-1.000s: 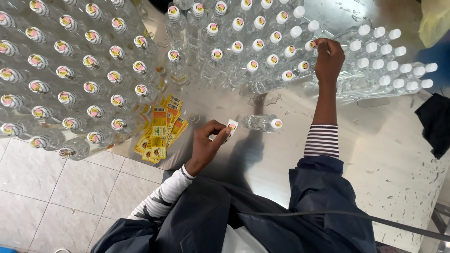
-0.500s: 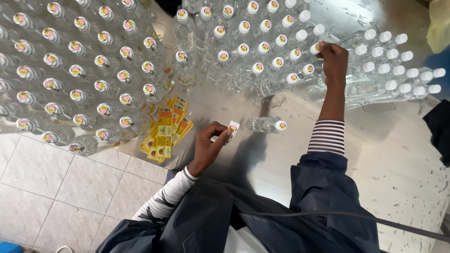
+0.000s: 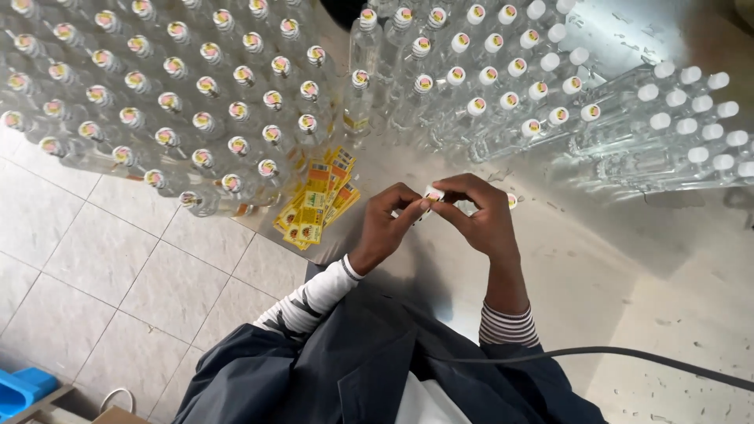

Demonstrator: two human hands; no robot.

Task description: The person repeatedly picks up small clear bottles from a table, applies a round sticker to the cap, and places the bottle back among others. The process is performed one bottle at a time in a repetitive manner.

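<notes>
Both hands meet over the shiny metal counter (image 3: 597, 267), just in front of the person's chest. The left hand (image 3: 389, 224) and the right hand (image 3: 479, 216) pinch a small sticker (image 3: 432, 193) between thumbs and fingertips, the fingers of each pressed together around it, holding it just above the counter. A small bottle (image 3: 509, 201) lies on its side behind the right hand, mostly hidden, only its capped end showing. To the left of the hands a loose stack of yellow labels (image 3: 318, 202) lies near the counter's edge. Beyond it stand rows of clear bottles with stickered caps (image 3: 236, 110), upright and closely packed, their contents clear or too faint to tell. Farther right, more clear bottles with plain white caps (image 3: 675, 118) lean together in rows.
</notes>
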